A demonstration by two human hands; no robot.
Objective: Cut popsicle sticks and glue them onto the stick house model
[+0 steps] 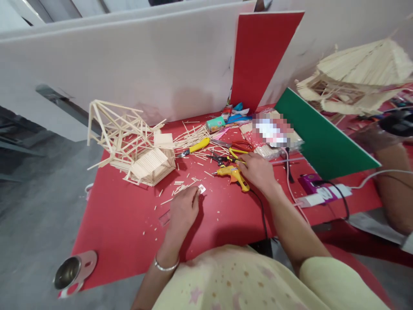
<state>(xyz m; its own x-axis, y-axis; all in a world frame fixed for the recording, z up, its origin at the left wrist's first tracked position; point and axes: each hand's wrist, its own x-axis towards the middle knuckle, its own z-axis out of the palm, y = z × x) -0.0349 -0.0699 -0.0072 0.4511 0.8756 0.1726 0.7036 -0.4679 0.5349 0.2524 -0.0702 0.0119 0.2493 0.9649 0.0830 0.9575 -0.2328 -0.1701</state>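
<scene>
My left hand rests low over the red table, its fingers drawn together at a small whitish piece. A clear strip, perhaps a ruler, pokes out from under the other side of that hand; whether the two are one piece is hidden. My right hand is closed on the yellow handles of black-jawed pliers. Just below its fingers lies a yellow glue gun, nozzle to the left. Short cut sticks lie scattered beyond my left hand.
A stick-built house model stands at left. Behind lie a yellow cutter knife, red-handled scissors, loose sticks and a green can. A steel mug sits at the near left corner. A green board and power strip are right, near another person's arm.
</scene>
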